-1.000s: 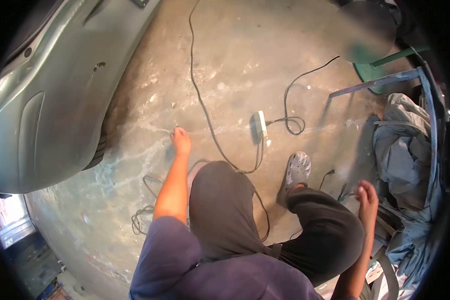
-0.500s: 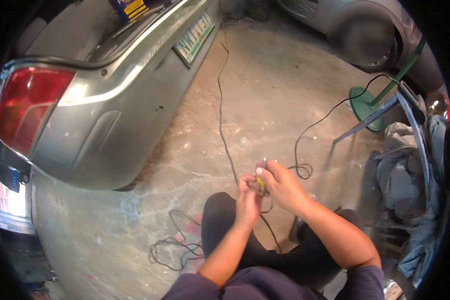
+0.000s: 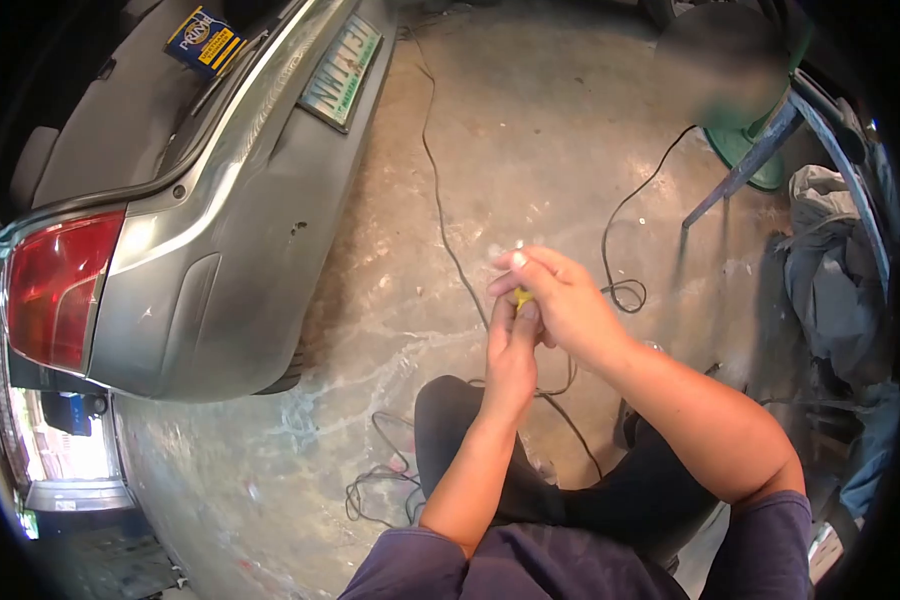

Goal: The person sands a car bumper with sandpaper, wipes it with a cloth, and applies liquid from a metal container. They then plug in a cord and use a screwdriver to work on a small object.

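Note:
My left hand is closed in a pinch on a small yellow piece, its thumb pointing up along it. Over the top of the same piece curls my right hand, thumb and fingers bent round it. Most of the piece is hidden by the fingers, so its kind cannot be made out. A thin cord hangs in a loop just below my hands. Behind them a dark cable runs along the concrete floor and passes under my wrists toward my lap.
A silver car's rear bumper stands at the left, with a blue and yellow can in its open trunk. Coiled cord lies by my left knee. At the right are a metal-legged frame, a green round base and grey cloth.
Both hands have risen in view, still together at the yellow piece. My right fingers have shifted over its top, covering the metallic tip seen before. The view has turned slightly.

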Motion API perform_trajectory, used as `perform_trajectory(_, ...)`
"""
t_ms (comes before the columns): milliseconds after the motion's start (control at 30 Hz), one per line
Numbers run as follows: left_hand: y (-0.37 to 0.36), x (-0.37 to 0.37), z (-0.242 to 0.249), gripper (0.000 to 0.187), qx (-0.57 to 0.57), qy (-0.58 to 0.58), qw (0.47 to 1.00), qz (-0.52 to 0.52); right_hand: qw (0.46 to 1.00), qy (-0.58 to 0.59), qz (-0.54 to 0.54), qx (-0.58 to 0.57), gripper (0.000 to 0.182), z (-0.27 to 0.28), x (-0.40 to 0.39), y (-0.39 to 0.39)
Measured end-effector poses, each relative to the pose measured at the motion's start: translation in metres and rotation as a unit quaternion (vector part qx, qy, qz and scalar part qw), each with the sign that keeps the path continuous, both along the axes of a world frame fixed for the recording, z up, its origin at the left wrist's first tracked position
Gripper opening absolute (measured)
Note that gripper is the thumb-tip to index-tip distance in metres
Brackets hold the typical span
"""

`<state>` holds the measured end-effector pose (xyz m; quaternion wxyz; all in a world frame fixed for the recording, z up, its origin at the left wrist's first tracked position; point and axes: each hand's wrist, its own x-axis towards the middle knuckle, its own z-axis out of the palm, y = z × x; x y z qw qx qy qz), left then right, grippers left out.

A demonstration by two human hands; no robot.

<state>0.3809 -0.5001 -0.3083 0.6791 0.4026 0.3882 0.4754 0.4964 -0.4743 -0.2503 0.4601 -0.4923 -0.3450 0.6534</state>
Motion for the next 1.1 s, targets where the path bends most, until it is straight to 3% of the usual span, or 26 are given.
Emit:
perform_trajectory(167, 0.015, 0.032, 0.003, 0.028, 0.042, 0.037, 0.997, -0.05, 0.996, 0.034, -0.088, 0.002, 0.031, 0.003, 0.025, 0.003)
perform_trajectory(433, -0.001, 0.057, 0.027, 0.034, 0.005, 0.022, 0.997, -0.067, 0.985, 0.08, -0.15, -0.024, 0.029, 0.005, 0.043, -0.008)
perform_trajectory(800, -0.017, 0.05, 0.03, 0.032, -0.025, -0.047, 0.996, -0.073, 0.979, 0.103, -0.175, -0.027, 0.028, 0.01, 0.037, -0.021)
perform_trajectory(900, -0.023, 0.036, 0.027, 0.03, 0.003, 0.0, 0.999, -0.054, 0.992, 0.085, -0.09, -0.037, 0.027, 0.008, 0.04, -0.024)
perform_trajectory(1000, -0.023, -0.001, -0.001, 0.022, 0.038, 0.044, 0.994, -0.092, 0.988, -0.094, 0.071, 0.102, 0.026, -0.014, 0.049, -0.014)
perform_trajectory(1100, -0.016, -0.045, -0.002, 0.018, 0.065, 0.251, 0.949, -0.178, 0.864, -0.379, 0.072, 0.323, 0.029, -0.033, 0.051, -0.02)
